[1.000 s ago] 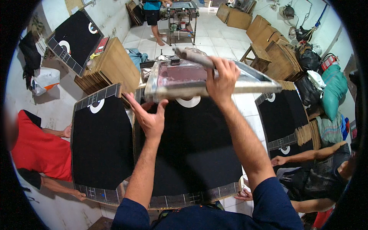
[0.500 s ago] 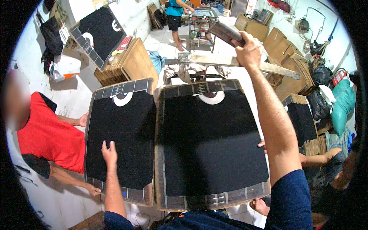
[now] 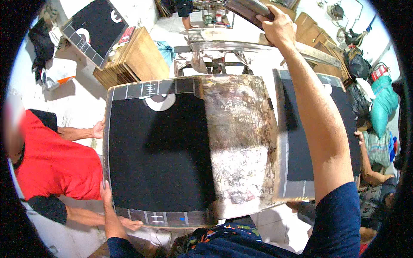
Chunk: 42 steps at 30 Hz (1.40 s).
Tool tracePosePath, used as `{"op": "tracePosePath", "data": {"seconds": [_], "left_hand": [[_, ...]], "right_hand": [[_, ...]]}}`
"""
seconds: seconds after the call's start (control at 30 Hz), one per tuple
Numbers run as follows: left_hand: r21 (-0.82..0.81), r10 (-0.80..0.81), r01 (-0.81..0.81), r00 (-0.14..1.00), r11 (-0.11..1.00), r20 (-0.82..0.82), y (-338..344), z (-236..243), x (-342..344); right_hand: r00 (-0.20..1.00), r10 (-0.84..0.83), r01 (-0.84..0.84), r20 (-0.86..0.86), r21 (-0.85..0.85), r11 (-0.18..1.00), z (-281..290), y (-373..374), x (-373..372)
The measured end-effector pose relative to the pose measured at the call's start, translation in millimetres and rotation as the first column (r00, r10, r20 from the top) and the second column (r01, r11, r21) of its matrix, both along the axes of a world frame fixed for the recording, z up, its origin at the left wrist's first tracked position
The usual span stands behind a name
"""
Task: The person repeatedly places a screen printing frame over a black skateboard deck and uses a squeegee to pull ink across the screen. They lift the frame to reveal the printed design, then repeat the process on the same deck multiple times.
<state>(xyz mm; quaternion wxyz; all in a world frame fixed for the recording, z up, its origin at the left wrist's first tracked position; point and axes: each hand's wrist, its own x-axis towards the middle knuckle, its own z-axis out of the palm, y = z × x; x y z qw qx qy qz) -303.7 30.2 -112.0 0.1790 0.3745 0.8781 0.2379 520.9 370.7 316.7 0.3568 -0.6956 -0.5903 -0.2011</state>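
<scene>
A black fabric-covered board (image 3: 163,146) with a white eye print lies partly over a stained, mottled table (image 3: 243,133). Against that board's left edge rests my left hand (image 3: 106,193), its fingers stretched along the edge. High at the far side, my right hand (image 3: 278,26) grips a dark squeegee-like bar (image 3: 249,10) beside a wooden frame bar (image 3: 316,56). Another black board (image 3: 297,133) is at the right, mostly behind my right arm. A co-worker in red has hands on the left board, one at its edge (image 3: 99,129), one at its near corner (image 3: 130,223).
At the right, another person's hand (image 3: 359,136) is at the second board's edge. Stacked wooden boards (image 3: 133,58) stand at the back left, with a printed black board (image 3: 92,32) leaning above. Bags (image 3: 384,109) pile up at the far right. Someone stands at the back.
The left board has slid right onto the table, and the other board has moved off to the right. My left hand has gone from over the board to its left edge.
</scene>
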Motion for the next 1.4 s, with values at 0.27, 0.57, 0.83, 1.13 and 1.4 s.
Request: {"op": "tracePosePath", "data": {"seconds": [0.27,0.57,0.83,1.13,1.4], "left_hand": [[0.105,0.090,-0.154,0.884,0.982,0.458,-24,-5,187],[0.118,0.133,-0.277,0.738,0.954,0.662,-47,-60,372],[0.150,-0.281,0.239,0.862,0.959,0.422,-69,23,369],[-0.019,-0.350,0.361,0.915,0.932,0.202,-53,61,374],[-0.024,-0.398,0.405,0.906,0.914,0.141,-29,60,372]], "right_hand": [[0.995,0.062,-0.050,-0.081,0.147,0.988,1,-8,-5],[0.994,-0.007,0.015,-0.107,0.071,0.997,7,-6,-7],[0.997,0.045,-0.039,-0.068,0.089,0.995,8,4,1],[0.996,0.050,-0.042,-0.072,0.103,0.994,29,20,0],[0.992,0.083,-0.080,-0.093,0.034,0.996,48,26,1]]}}
